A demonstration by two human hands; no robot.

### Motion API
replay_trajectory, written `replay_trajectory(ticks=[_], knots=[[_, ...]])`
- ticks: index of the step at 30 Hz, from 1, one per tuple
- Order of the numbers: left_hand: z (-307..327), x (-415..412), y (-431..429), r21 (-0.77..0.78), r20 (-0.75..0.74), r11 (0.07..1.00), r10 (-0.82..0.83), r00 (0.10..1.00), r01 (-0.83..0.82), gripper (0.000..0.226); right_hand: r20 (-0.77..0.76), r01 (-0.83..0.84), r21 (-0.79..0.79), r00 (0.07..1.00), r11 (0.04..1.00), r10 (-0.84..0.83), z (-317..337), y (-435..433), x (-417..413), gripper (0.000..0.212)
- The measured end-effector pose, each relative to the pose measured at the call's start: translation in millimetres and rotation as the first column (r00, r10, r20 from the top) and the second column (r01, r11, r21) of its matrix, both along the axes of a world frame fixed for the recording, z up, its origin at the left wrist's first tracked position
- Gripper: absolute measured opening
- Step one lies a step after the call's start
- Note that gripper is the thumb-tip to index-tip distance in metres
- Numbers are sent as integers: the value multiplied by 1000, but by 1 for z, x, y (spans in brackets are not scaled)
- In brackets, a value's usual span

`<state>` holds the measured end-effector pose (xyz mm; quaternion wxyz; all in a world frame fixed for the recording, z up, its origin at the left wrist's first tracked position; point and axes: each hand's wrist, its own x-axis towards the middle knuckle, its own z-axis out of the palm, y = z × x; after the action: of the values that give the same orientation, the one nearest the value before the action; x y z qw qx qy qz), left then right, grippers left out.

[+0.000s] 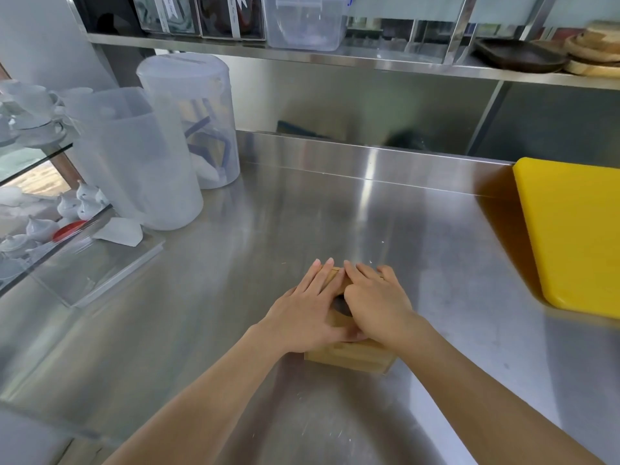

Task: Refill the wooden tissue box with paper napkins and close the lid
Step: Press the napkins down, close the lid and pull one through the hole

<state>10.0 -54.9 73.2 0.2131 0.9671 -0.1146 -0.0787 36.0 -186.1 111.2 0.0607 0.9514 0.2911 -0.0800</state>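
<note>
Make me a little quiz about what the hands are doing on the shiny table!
1. True or false: both hands lie flat on top of the wooden tissue box.
2. Which thing lies at the right edge of the steel counter? A) a red bowl B) a yellow cutting board C) a green towel
3. Fill the gap: the two tall clear plastic containers stand to the ___ of the box.

Key
1. True: the left hand and right hand press side by side on its lid.
2. B
3. left
</note>
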Motion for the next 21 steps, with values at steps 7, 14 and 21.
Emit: replay_trajectory(ticks=[7,14,21], knots=[[5,-2,-2,-20,-32,1000,9,999,-9,104,10,12,206,1000,979,-14,-4,-7,1,9],[7,-1,-2,-1,-77,1000,11,997,-11,104,-15,47,299,999,953,-45,-5,-13,7,12],[8,-2,-1,0,-86,1000,17,996,-17,103,31,-31,321,999,947,23,-6,-18,7,15]])
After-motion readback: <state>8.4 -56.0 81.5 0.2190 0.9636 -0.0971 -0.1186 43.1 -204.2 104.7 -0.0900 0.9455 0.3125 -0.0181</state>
